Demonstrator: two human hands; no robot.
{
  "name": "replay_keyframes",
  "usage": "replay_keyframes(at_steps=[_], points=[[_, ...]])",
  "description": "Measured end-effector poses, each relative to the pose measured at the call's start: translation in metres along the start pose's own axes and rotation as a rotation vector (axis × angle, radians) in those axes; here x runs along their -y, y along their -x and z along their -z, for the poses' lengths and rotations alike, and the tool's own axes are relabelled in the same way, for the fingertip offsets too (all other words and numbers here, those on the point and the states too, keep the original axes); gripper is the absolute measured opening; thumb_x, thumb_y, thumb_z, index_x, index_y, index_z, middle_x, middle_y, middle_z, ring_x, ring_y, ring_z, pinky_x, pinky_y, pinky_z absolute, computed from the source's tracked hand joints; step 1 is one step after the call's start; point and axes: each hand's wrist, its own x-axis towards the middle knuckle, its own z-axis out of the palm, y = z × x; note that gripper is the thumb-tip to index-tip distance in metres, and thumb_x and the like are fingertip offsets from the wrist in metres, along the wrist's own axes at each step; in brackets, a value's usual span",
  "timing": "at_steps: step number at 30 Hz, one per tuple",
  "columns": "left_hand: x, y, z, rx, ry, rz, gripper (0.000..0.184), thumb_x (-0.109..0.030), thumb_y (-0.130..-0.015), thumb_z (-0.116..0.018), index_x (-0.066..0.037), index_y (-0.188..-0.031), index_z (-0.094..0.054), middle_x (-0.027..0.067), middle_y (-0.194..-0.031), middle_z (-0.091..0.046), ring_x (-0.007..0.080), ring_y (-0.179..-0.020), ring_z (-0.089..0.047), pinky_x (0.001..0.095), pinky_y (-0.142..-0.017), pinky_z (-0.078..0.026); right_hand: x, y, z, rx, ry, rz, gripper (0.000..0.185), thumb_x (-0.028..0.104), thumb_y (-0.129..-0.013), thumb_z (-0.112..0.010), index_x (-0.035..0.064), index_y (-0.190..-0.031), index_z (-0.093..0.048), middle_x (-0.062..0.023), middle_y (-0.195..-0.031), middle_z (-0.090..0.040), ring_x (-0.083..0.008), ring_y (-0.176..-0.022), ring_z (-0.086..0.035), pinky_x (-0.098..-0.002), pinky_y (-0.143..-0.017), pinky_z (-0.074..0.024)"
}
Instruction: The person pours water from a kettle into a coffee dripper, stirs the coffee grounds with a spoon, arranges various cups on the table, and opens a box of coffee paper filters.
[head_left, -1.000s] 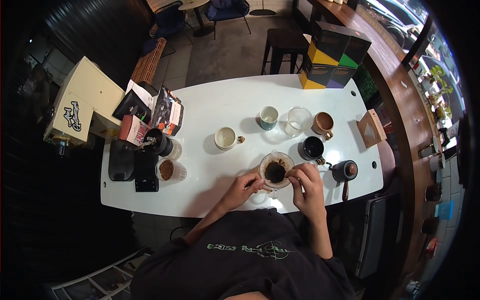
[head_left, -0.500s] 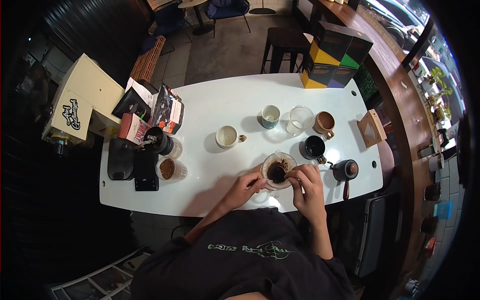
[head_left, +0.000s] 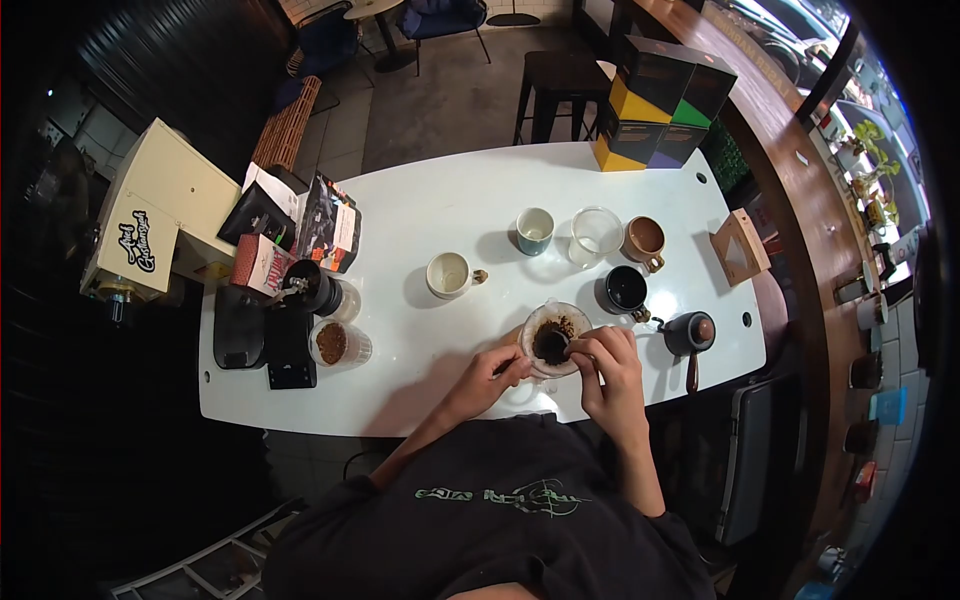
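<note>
A glass dripper lined with a paper filter (head_left: 570, 318) stands near the front edge of the white table (head_left: 400, 385), with dark wet coffee grounds (head_left: 550, 343) inside. My left hand (head_left: 495, 378) is at the left side of the dripper, its fingertips pinched at the filter's rim. On the right side, my right hand (head_left: 608, 370) has its fingers pinched at the rim, partly over the grounds. Behind the dripper are a cream mug (head_left: 448, 275), a teal cup (head_left: 535, 231), a clear glass vessel (head_left: 596, 236), a brown mug (head_left: 644, 238) and a black mug (head_left: 624, 289).
A dark kettle-like pot with a wooden handle (head_left: 689, 334) stands at the right. At the left are a glass of ground coffee (head_left: 335, 344), a black scale (head_left: 291, 350), coffee bags (head_left: 330, 225) and a cream grinder (head_left: 160, 205). Dark boxes (head_left: 665, 105) stand at the back right.
The camera view has shifted slightly. The dripper is a little further right than a second ago. Both hands keep their pinched pose at its rim.
</note>
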Motion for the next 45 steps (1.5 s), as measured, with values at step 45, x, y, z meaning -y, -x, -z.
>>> replay_keyframes(at_steps=[45], points=[[-0.001, -0.002, 0.008, 0.072, -0.032, 0.044, 0.027, -0.027, -0.106, -0.053, -0.003, -0.097, -0.060, -0.0032, -0.084, -0.054, 0.0054, -0.077, -0.047, 0.0232, -0.074, -0.043, -0.001, 0.004, 0.001, -0.022, -0.127, -0.106, 0.005, 0.000, -0.087, -0.063, 0.0022, -0.091, -0.064, -0.0110, -0.089, -0.061, -0.0312, -0.084, -0.056, -0.0401, -0.078, -0.0418]])
